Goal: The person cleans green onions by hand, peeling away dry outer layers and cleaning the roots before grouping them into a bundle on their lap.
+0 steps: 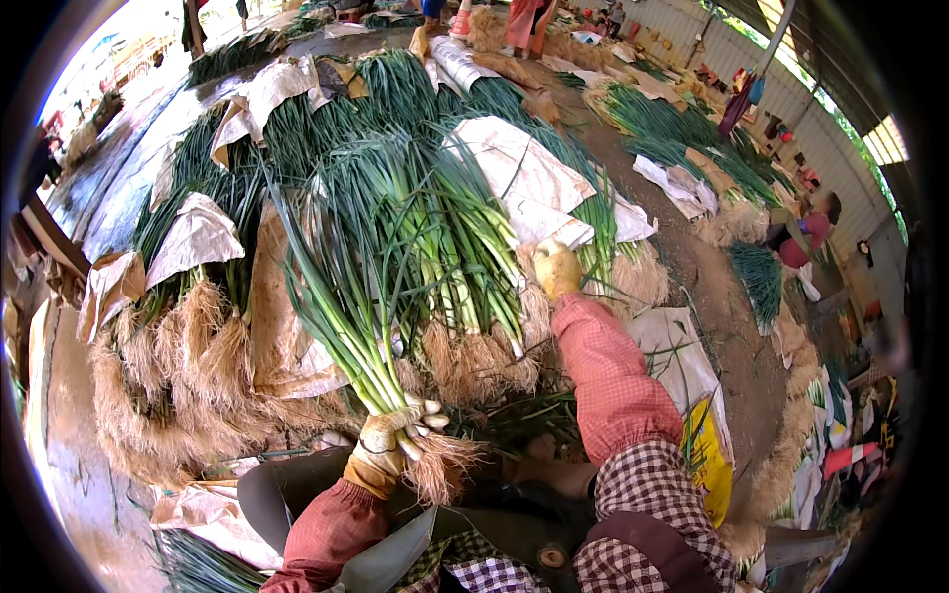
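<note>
My left hand point(381, 450), in a yellowish glove, is wrapped round the lower stalks of a bunch of green onions point(361, 346). Their white ends and tan roots show beside the glove, and the long green leaves lean up and to the left. Farther forward on the right, my right hand point(559, 270) is also gloved, its fingers curled in. It is at the right edge of a loose heap of green onions point(445, 257), close to a whitish sheet point(524, 173). Whatever it grips, if anything, is hidden.
More onion bundles point(203, 336) lie at the left, roots toward me, partly under pale sacking point(201, 229). A yellow bag point(708, 460) lies by my right arm. Further onion rows point(662, 124) line the right side, where a person point(813, 232) sits. An orange cone point(461, 20) stands at the back.
</note>
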Demonstrator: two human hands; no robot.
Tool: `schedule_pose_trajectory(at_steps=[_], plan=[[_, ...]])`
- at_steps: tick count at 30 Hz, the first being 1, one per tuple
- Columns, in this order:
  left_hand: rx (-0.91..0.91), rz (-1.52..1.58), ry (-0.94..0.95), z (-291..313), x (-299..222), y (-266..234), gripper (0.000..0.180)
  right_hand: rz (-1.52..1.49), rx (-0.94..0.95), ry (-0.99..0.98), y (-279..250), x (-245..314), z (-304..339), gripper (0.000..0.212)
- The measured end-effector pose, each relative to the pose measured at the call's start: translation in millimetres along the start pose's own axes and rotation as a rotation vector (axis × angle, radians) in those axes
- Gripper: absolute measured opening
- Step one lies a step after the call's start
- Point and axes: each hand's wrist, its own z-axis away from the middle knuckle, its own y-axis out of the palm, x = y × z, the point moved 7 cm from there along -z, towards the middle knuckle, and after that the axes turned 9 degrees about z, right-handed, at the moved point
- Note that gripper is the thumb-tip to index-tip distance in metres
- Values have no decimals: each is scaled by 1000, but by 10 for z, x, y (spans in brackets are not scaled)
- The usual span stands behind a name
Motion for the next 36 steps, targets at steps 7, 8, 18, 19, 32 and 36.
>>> schedule_pose_trajectory(at_steps=[7, 8, 18, 19, 32, 36], plan=[[-19, 179, 28, -154, 105, 8, 22, -489, 54, -786, -423, 1111, 1601, 7], [-38, 113, 11, -178, 139, -10, 22, -415, 156, -833, -334, 1134, 2036, 9], [-395, -229, -68, 173, 290, -138, 12, -457, 251, -331, 241, 722, 1925, 52], [-358, -253, 20, 186, 317, -125, 12, -455, 382, -335, 434, 769, 1943, 48], [-313, -341, 47, 83, 284, -203, 12, -302, 390, -493, 224, 1058, 2579, 22], [-300, -368, 33, -5, 297, -187, 12, -281, 517, -603, 305, 942, 2528, 20]])
